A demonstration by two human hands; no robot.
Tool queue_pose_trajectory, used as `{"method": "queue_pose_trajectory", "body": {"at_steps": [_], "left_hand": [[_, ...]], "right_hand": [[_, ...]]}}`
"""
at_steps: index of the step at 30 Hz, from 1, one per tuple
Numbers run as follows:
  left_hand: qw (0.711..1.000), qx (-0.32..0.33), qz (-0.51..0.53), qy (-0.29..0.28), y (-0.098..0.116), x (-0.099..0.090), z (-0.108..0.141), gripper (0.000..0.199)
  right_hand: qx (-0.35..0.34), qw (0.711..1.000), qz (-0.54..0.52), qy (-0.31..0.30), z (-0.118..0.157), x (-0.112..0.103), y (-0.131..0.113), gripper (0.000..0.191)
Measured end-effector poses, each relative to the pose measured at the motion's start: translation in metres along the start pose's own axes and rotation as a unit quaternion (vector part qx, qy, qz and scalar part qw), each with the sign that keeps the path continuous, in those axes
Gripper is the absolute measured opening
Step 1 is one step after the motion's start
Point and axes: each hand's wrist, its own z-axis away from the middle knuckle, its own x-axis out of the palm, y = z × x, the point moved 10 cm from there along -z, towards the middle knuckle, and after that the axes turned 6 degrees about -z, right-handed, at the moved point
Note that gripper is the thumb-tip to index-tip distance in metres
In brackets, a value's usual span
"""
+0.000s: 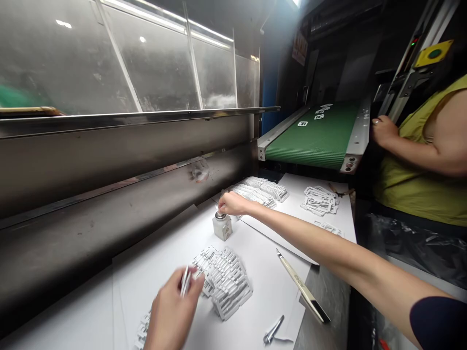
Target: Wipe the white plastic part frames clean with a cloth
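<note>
While the nearly closed left hand [177,308] pinches thin white plastic pieces [185,282] beside a ridged heap [230,282], the right hand [232,203] bunches its fingers at the round metal cap [220,215] of a squat, square-sided bottle [221,228]; whether it grips, I cannot tell. The right forearm [314,243] partly screens nested rows [268,189]. Nearby lies a slim craft knife [301,286]; beyond, a ribbed green conveyor belt [315,138].

I'm remotely viewing a factory floor. I see a green conveyor belt [314,143] carrying white parts [302,124], a yellow button box [434,53], and stacked white pieces [231,282] on the worktop [156,257].
</note>
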Motion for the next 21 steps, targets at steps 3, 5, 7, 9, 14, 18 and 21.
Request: {"method": "queue_pose_trajectory", "body": {"at_steps": [3, 5, 7, 9, 14, 18, 21], "left_hand": [[0.995, 0.085, -0.054, 0.013, 0.051, 0.019, -0.078, 0.025], [0.991, 0.118, -0.070, 0.005, 0.076, 0.041, -0.111, 0.034], [0.987, 0.139, -0.078, -0.010, 0.092, 0.062, -0.128, 0.034], [0.985, 0.151, -0.087, -0.014, 0.099, 0.076, -0.136, 0.030], [0.983, 0.150, -0.109, 0.018, 0.095, 0.077, -0.139, 0.029], [0.980, 0.160, -0.114, 0.024, 0.097, 0.071, -0.137, 0.030], [0.979, 0.175, -0.100, 0.007, 0.099, 0.073, -0.137, 0.030]], "right_hand": [[0.008, 1.000, 0.001, 0.001, 0.000, 0.003, 0.004, 0.020], [0.009, 1.000, 0.002, 0.001, 0.000, 0.002, 0.006, 0.021], [0.004, 1.000, 0.001, -0.002, 0.000, 0.001, 0.005, 0.022], [-0.003, 1.000, -0.001, -0.003, 0.002, -0.001, 0.003, 0.023], [-0.017, 1.000, -0.014, 0.001, 0.006, -0.010, -0.003, 0.023], [-0.025, 1.000, -0.013, 0.010, 0.006, -0.013, -0.004, 0.021], [-0.017, 1.000, 0.001, 0.008, 0.005, -0.007, -0.001, 0.021]]}}
